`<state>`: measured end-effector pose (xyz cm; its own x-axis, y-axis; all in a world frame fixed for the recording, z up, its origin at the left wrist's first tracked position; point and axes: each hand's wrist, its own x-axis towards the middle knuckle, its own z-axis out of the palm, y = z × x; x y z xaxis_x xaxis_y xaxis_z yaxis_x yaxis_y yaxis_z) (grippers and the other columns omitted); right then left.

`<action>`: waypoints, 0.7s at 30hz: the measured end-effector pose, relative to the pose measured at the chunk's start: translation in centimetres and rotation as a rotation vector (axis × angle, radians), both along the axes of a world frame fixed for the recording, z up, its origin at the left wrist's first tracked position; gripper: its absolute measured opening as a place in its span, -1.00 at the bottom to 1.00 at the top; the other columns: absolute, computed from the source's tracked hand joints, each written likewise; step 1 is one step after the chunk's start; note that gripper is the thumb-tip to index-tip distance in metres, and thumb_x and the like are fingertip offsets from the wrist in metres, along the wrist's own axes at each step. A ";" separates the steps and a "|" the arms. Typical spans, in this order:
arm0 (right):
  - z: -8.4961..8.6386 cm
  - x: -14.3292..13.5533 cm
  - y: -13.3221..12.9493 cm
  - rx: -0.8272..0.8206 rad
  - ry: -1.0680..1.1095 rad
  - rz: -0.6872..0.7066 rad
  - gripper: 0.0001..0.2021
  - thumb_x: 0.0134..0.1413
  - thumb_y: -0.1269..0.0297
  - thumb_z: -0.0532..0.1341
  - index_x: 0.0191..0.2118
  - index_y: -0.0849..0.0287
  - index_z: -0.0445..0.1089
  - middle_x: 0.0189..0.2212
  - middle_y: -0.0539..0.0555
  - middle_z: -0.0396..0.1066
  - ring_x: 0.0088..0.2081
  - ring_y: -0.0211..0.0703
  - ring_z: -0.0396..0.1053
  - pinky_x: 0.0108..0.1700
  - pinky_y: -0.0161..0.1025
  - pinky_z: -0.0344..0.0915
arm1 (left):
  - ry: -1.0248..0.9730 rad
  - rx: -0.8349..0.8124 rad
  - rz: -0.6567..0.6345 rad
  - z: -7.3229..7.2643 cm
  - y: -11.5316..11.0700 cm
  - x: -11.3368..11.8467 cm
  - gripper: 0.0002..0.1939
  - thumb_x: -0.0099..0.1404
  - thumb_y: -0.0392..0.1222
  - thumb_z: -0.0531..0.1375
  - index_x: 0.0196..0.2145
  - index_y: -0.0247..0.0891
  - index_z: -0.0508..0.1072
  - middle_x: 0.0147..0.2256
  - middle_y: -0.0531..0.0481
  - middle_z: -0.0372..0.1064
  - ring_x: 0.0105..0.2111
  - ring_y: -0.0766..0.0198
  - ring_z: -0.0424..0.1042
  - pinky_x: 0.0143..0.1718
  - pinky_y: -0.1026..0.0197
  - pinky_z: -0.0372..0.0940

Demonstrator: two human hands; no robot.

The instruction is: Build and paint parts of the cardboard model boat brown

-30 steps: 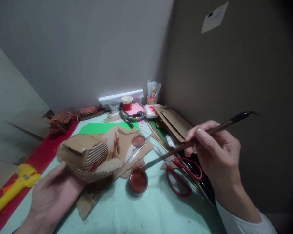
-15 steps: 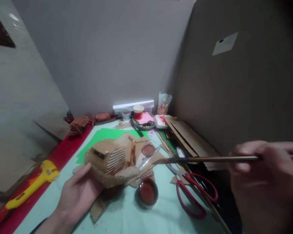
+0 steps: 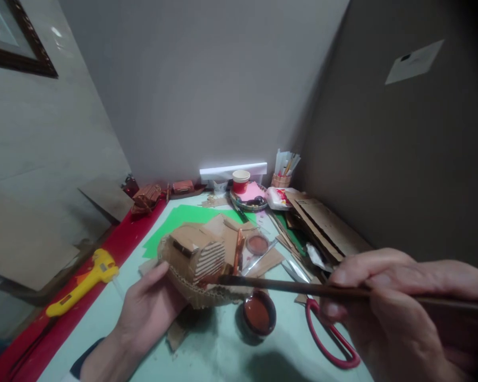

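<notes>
My left hand (image 3: 147,313) holds a corrugated cardboard model (image 3: 195,260) shaped like a small boat with a cabin, lifted just above the table. My right hand (image 3: 394,313) grips a long dark brush (image 3: 287,287) that lies nearly level. Its tip touches the right side of the model's cabin. Below the brush stands a small round pot of red-brown paint (image 3: 258,314).
Red-handled scissors (image 3: 329,339) lie beside my right hand. A second paint dish (image 3: 257,244), cardboard scraps, green paper (image 3: 187,217), a yellow cutter (image 3: 83,284), a red cup (image 3: 240,181) and stacked cardboard sheets (image 3: 326,225) crowd the pale green table. Walls close in behind and at right.
The brush left the paint pot, swung level and its tip moved left onto the model. The camera view shifted, with the right hand now nearer and lower.
</notes>
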<state>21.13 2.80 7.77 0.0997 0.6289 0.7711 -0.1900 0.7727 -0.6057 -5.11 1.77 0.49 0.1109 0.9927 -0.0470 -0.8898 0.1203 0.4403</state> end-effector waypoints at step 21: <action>-2.2 2.8 -0.5 0.033 -0.304 -0.380 -0.79 0.12 0.02 0.41 -0.32 0.02 0.52 -0.43 0.05 0.52 -0.58 -0.13 0.50 -0.70 -0.39 0.44 | -0.008 -0.030 0.011 -0.4 0.2 0.0 -0.72 0.24 -0.39 0.25 -0.18 -0.13 0.68 -0.05 -0.14 0.60 -0.08 0.01 0.61 0.05 -0.01 0.43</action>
